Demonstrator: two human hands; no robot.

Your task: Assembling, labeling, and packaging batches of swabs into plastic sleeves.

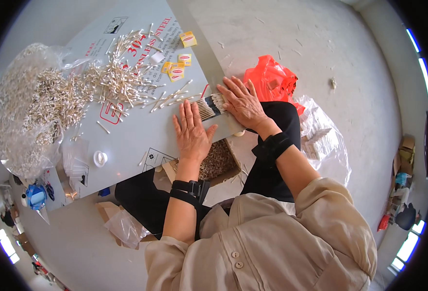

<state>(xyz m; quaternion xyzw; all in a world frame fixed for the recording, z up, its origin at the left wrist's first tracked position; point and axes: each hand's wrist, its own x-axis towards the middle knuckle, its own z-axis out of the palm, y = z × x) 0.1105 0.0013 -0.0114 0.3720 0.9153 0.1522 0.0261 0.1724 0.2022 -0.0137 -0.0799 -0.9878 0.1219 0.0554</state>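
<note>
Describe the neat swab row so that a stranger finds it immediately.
On the grey table, find the person's left hand and right hand. The row lies between them; unlike the loose pile, its swabs lie neatly side by side.

Your shirt [272, 242] is beige, your trousers [265, 169] black, the cotton swabs [119, 85] white-tipped, the surface [126, 141] grey with red print [164, 25], the plastic bag [267, 72] red.
</note>
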